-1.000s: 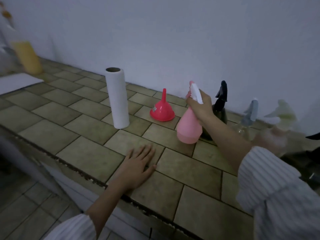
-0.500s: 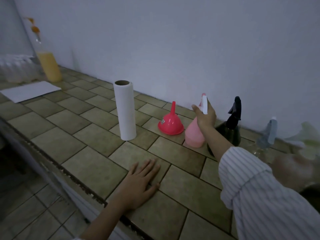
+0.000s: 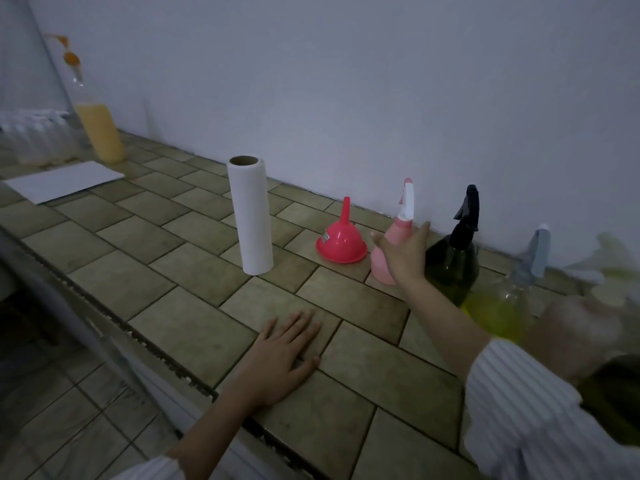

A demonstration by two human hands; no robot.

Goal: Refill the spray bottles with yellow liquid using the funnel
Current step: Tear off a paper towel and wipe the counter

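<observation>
A pink spray bottle (image 3: pixel 402 221) with a white trigger head stands on the tiled counter (image 3: pixel 194 327) by the wall. An upside-down red funnel (image 3: pixel 341 242) sits just left of it. My right hand (image 3: pixel 403 256) is right in front of the bottle's body, thumb and fingers spread apart, not closed round it. My left hand (image 3: pixel 284 355) lies flat on the counter near its front edge. A tall clear bottle of yellow liquid (image 3: pixel 98 133) stands at the far left.
A dark green bottle with a black sprayer (image 3: pixel 453 265) stands right of the pink one, then a clear bottle (image 3: pixel 509 299) holding yellow-green liquid. A paper towel roll (image 3: pixel 251 216) stands upright left of the funnel. A white sheet (image 3: pixel 65 180) lies far left. The right edge is blurred.
My right hand set the pink bottle down next to the funnel, slid down off its neck and spread its fingers. My left hand stayed flat on the counter.
</observation>
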